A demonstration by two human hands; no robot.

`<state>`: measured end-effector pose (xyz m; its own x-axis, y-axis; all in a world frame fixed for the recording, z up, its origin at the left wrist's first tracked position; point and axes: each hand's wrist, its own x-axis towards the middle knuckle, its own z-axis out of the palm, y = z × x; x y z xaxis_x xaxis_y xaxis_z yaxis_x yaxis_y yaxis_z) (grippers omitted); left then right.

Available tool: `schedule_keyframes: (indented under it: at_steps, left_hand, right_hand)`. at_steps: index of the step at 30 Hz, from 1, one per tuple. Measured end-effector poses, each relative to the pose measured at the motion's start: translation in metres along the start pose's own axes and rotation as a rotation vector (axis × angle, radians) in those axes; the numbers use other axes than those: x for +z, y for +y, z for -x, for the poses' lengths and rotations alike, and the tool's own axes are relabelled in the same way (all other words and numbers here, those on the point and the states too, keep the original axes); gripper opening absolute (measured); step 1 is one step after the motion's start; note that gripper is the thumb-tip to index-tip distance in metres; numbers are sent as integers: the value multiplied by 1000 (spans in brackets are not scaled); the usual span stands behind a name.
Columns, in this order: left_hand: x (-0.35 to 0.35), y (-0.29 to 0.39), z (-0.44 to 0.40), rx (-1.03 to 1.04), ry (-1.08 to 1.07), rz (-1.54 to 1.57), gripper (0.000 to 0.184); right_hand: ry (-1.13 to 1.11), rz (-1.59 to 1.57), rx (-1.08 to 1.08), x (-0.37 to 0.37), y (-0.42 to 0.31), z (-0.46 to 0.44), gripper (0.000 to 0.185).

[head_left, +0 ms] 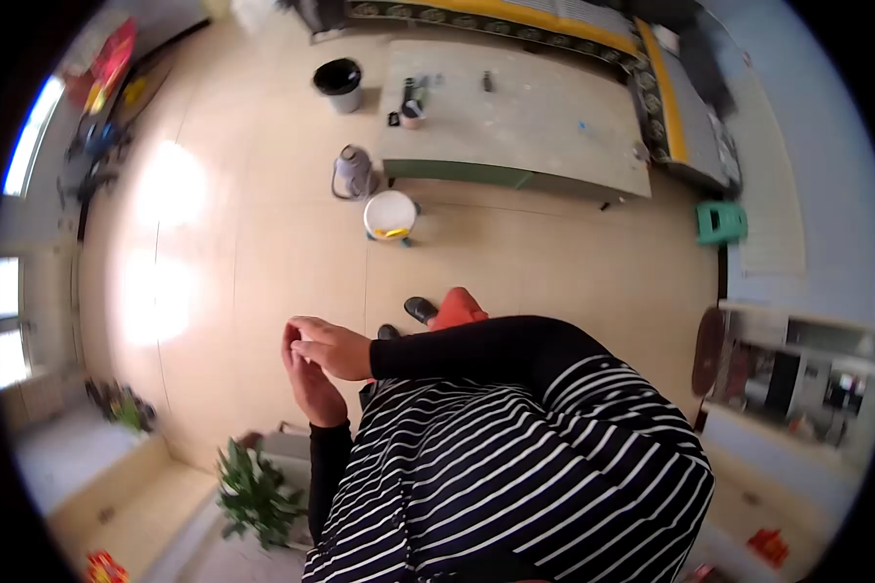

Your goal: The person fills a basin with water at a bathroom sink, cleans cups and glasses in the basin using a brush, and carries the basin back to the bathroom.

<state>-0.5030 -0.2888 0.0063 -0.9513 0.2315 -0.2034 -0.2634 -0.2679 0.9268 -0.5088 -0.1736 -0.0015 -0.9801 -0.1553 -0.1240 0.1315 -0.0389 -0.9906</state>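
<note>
- Contact shows between your right hand (pixel 338 351) and your left hand (pixel 313 391), held out in front of your striped top (pixel 476 457) and off to your left
- Your right hand lies across the fingers of your left, both sets of fingers loosely bent and resting together rather than spread wide; whether a small thing is pinched between them, you cannot tell from here
- Nothing can be seen gripped in either hand, so what is done and what is left cannot be read from your hands alone
- Nearest to your hands in view, neither one touched, are the leafy plant (pixel 253 491) down by your left sleeve (pixel 329 471) and the white stool (pixel 391 209) out on the floor (pixel 282 243)
- The white stool stands upright, with a yellow item (pixel 392 233) lying by the near edge of its seat
- Just beyond it you have a flask (pixel 356 173) upright beside the low table (pixel 544 136), and a bin (pixel 343 95) with a dark opening farther out
- On the low table, a cup (pixel 411 119) and a small dark bottle (pixel 487 82) sit apart from each other, well out from your hands
</note>
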Motion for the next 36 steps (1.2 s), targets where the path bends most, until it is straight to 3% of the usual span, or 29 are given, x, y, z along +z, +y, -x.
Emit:
schedule_keyframes:
  at_steps: [1, 3, 5, 8, 9, 12, 13, 18, 19, 21, 22, 24, 26, 27, 28, 31, 36]
  left_hand:
    - [4, -3, -13, -5, -93, -8, 56]
    - [16, -14, -37, -97, -237, -71, 55]
    - [49, -16, -51, -132, -404, -132, 54]
    - [103, -28, -63, -162, -589, -168, 53]
    - [121, -33, -65, -193, -646, -170, 52]
    - [178, -62, -66, -195, -806, -188, 52]
    - [201, -67, -66, -194, -829, -219, 53]
    - [313, -134, -51, -223, -929, -254, 51]
    - [338, -141, -43, -240, -939, -265, 51]
    - [381, -162, -31, -207, -1022, -260, 51]
    - [404, -165, -22, -256, -1036, -259, 51]
    - [441, -181, -11, -321, -1068, -221, 51]
    - [466, -201, -10, -258, -1141, -236, 51]
    - [479, -209, -7, -229, -1173, -244, 51]
    - [492, -216, -7, -373, -1145, -223, 50]
    - [531, -230, -8, -507, -1157, -171, 50]
    - [603, -259, -27, -518, -1235, -237, 50]
  right_hand:
    - [116, 17, -62, -6, 4, 0, 53]
    - [242, -213, 75, -30, 0, 8, 54]
    - [412, -133, -9, -52, 10, 19, 49]
    - [520, -247, 17, -99, -3, 47, 50]
    - [629, -30, -87, -107, 8, 57, 51]
    - [815, -284, -108, -147, 22, 87, 53]
    - [896, -200, -196, -164, 33, 90, 53]
    - [1023, -104, -185, -265, 55, 163, 51]
    - [1009, -240, -156, -288, 53, 180, 50]
    - [1229, -118, -251, -317, 34, 218, 39]
    - [1221, 0, -251, -336, 34, 236, 38]
    - [1241, -177, -230, -361, 20, 271, 36]
    - [1343, -344, -268, -381, 18, 283, 32]
    - [1337, -320, -252, -392, 18, 291, 33]
    - [1330, -301, -241, -403, 16, 301, 35]
    - [1339, -274, -237, -438, 30, 315, 45]
    - [1409, -290, -175, -504, 53, 328, 51]
